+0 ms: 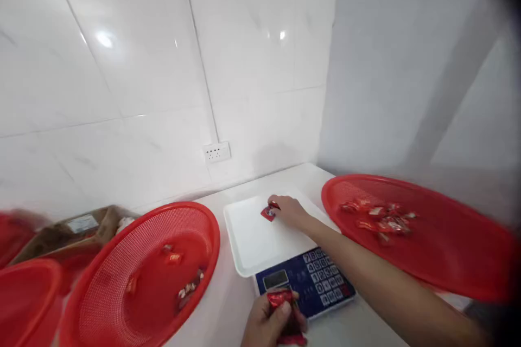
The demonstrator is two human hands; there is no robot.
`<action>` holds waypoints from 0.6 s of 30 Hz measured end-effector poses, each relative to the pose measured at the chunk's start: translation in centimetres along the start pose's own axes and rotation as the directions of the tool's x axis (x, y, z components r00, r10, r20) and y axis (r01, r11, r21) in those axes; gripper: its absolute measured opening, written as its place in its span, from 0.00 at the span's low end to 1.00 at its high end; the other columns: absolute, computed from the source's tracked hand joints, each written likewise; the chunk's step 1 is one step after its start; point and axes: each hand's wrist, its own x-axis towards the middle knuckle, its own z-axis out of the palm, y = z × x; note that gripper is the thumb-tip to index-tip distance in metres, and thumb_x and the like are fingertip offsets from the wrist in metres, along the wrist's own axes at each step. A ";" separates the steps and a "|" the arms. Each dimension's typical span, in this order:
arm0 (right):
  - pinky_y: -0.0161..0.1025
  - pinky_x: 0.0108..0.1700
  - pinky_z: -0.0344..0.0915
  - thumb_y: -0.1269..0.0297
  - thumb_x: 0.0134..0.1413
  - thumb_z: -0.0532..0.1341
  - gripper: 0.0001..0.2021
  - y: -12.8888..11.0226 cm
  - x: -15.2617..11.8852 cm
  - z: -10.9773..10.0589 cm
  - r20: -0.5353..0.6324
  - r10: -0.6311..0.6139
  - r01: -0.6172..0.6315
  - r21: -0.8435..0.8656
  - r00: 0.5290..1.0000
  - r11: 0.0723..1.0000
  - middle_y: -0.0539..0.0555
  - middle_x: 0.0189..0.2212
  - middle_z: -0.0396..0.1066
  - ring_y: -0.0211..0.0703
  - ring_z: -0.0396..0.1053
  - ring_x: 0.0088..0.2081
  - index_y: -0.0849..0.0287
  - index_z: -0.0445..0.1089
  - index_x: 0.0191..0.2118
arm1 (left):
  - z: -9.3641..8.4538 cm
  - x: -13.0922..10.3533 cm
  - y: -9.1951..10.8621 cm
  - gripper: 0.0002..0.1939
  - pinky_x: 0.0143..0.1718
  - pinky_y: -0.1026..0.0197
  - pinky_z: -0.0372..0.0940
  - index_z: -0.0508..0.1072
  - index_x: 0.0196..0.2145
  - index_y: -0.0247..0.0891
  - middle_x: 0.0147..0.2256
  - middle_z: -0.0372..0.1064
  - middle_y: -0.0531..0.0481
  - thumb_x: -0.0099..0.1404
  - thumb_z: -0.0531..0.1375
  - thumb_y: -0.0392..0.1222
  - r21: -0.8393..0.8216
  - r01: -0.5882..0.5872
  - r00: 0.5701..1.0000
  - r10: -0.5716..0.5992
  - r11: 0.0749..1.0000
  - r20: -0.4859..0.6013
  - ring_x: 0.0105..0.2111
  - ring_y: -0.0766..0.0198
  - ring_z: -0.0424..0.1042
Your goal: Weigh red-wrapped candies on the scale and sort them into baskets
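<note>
My left hand (271, 321) is closed around a shiny red candy packet (291, 324), low in the view, just in front of the scale's keypad. Over the white weighing tray (248, 244), my right hand (288, 209) pinches a small red wrapped candy (268, 213); whether the candy rests on the tray I cannot tell. The tray sits on a digital scale (299, 276) with a dark blue panel, number keys and a small display. My right forearm crosses the scale's right side and hides part of it.
A red basket (199, 211) with a few wrapped candies stands on the left, and another red basket (456, 260) holding several candies on the right. Behind the left one is an open cardboard box (97, 222). A wall socket (217, 152) is above the table.
</note>
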 end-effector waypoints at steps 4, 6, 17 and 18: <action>0.40 0.36 0.58 0.75 0.47 0.58 0.07 -0.7 -0.3 -0.5 -0.008 -0.007 0.007 0.055 1.000 0.998 0.55 0.32 0.68 0.45 0.66 0.33 0.59 0.70 0.31 | 0.4 -0.2 0.3 0.27 0.24 0.62 0.67 0.74 0.37 0.33 0.24 0.75 0.46 0.46 0.68 0.57 -0.002 0.019 1.000 -0.019 1.000 0.017 0.25 0.62 0.74; 0.40 0.39 0.60 0.75 0.47 0.59 0.06 -2.2 -0.5 -0.6 -0.030 -0.017 0.020 0.108 0.999 0.994 0.55 0.34 0.70 0.45 0.67 0.36 0.59 0.70 0.32 | 0.5 -0.4 0.6 0.27 0.24 0.63 0.67 0.74 0.37 0.33 0.25 0.75 0.46 0.46 0.68 0.57 0.003 0.025 1.000 -0.025 1.000 0.014 0.25 0.62 0.73; 0.46 0.58 0.56 0.61 0.57 0.57 0.23 -7.4 -2.5 -1.3 0.031 -0.303 0.291 0.197 0.952 0.936 0.56 0.59 0.60 0.46 0.57 0.59 0.54 0.60 0.58 | 0.8 -0.9 1.8 0.25 0.24 0.63 0.66 0.75 0.36 0.33 0.25 0.75 0.47 0.47 0.68 0.56 -0.013 0.000 0.999 -0.001 1.000 -0.038 0.25 0.63 0.73; 0.46 0.60 0.53 0.63 0.56 0.57 0.23 -6.2 -2.6 -1.6 0.064 -0.264 0.261 0.052 0.962 0.964 0.58 0.58 0.61 0.47 0.55 0.60 0.58 0.61 0.58 | 0.9 -0.9 1.8 0.25 0.24 0.63 0.67 0.75 0.36 0.33 0.25 0.74 0.47 0.46 0.68 0.56 -0.017 0.001 0.999 -0.002 1.000 -0.039 0.25 0.63 0.73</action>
